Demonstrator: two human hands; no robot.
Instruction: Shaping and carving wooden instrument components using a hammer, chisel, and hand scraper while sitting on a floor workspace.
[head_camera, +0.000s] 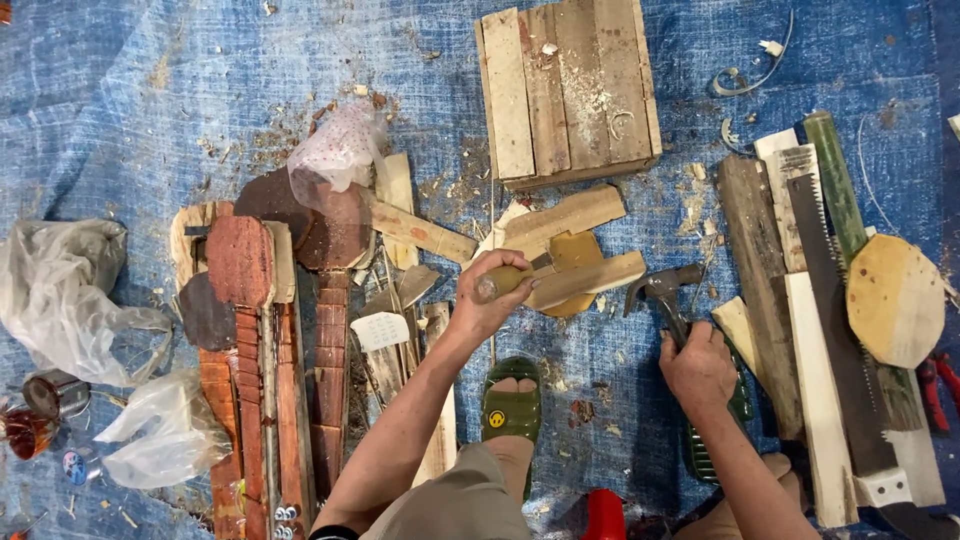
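Head view, nearest the person: a foot in a green sandal (511, 403) rests on the blue tarp (120, 110) between the two forearms, with a red object (604, 515) at the near edge. The left hand (488, 293) has its fingers wrapped tight around the wooden handle of a chisel (512, 279), whose blade lies against a pale wood strip (583, 281) set over a yellowish wooden piece (572, 254). To the right, the right hand (699, 367) has its fingers closed round the shaft of a claw hammer (662, 288), the head pointing away, just beside the strip's right end. Left of the hands lie reddish carved wood pieces (250, 330) and clear plastic bags (60, 290). On the right lie planks, a hand saw (835, 300) and a rounded wooden disc (895, 300). Farther off sits a small slatted pallet block (568, 90), dusted with shavings.
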